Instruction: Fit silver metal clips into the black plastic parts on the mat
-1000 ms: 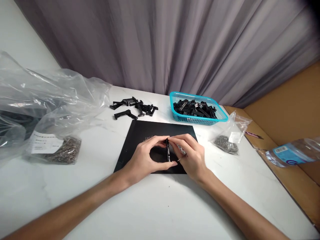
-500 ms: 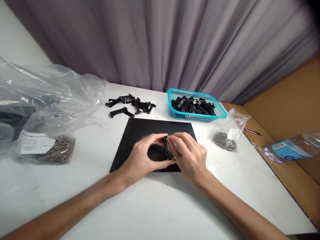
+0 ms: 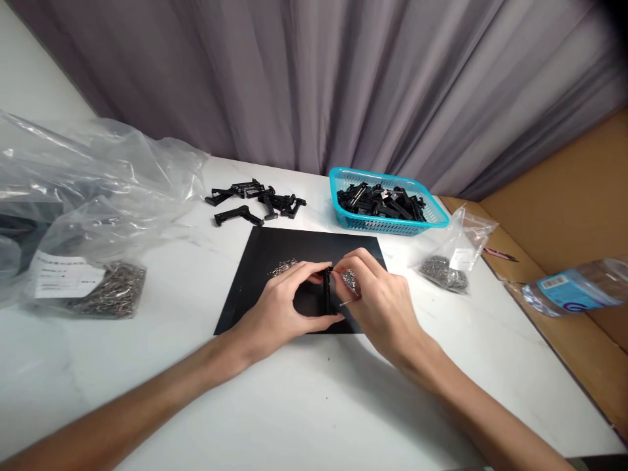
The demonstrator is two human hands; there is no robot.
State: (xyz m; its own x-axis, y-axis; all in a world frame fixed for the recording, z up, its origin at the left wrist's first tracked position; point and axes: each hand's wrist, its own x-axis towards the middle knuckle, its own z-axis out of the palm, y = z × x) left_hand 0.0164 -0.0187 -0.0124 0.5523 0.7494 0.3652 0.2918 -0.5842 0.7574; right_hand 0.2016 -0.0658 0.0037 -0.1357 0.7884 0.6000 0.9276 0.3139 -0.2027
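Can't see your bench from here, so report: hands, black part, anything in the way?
Left hand gripping black part. Right hand at part's far end, thin metal piece held. Loose metal bits on black mat; nothing visibly blocking.

Desk [image 3: 275, 418]: white, faintly veined in grey, as marble. Curtain [image 3: 275, 78]: mauve-grey, banded darker along its folds. Work mat [image 3: 314, 245]: plain black. Held plastic part [image 3: 328, 291] and loose plastic parts [image 3: 238, 214]: black. Small metal pieces [image 3: 282, 267]: silvery. Basket [image 3: 377, 224]: turquoise; its contents [image 3: 400, 208] black, with silvery streaks and one white patch. Left bag [image 3: 140, 307] and right bag [image 3: 471, 239]: clear, both with white labels; dark print marks the left label [image 3: 66, 278]. Bottle [image 3: 593, 284]: transparent, its label [image 3: 566, 292] light blue with a purple curl. Pen [image 3: 499, 254]: pink and black. Cardboard [image 3: 574, 170]: tan-brown.
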